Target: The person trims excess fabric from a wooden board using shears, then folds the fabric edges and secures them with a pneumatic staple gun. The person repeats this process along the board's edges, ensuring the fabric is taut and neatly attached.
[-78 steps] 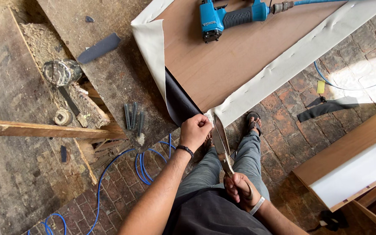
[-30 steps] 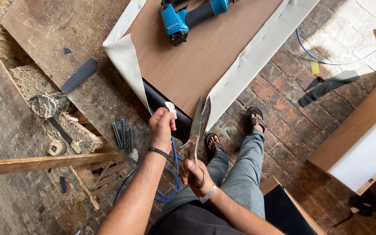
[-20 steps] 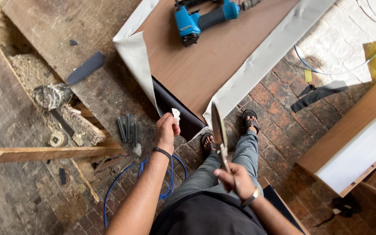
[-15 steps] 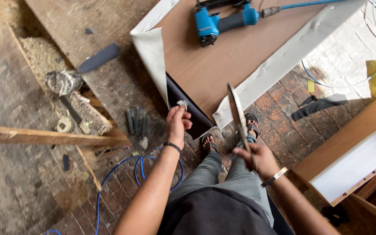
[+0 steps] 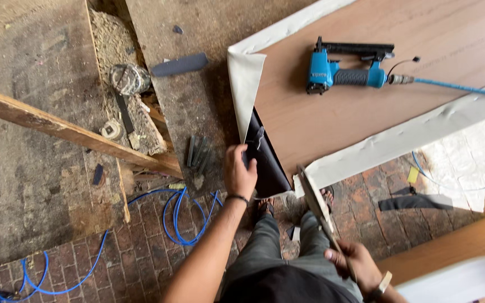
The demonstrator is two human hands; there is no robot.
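From the head camera I look straight down. My left hand (image 5: 238, 175) pinches the loose corner of the black sheet (image 5: 265, 160) that hangs off the near edge of the brown board (image 5: 366, 112); its fingers (image 5: 246, 154) are curled shut on the material. My right hand (image 5: 350, 262), at about five o'clock, is wrapped tight round the handles of a pair of long scissors (image 5: 314, 203) — the blades point up toward eleven o'clock and stand just beside the sheet, whether touching it I cannot tell.

Around them: a blue staple gun (image 5: 346, 70) lies on the board at one o'clock, its blue air hose (image 5: 456, 87) running off the right edge. Pale lining fabric (image 5: 245, 84) is folded over the board's left corner and along its near side. At ten o'clock sit a round grinding tool (image 5: 129, 78), a small roll (image 5: 111, 130) and a slanting timber batten (image 5: 68, 132); a clutch of dark staple strips (image 5: 197, 151) lies just left of my left hand. More blue hose (image 5: 178, 216) loops on the floor at seven o'clock.

The floor (image 5: 141, 258) is worn brick, with rough concrete slabs to the left — a workshop. My legs and sandalled feet stand under the board's edge. The right wrist is cut off by the bottom edge of the view.
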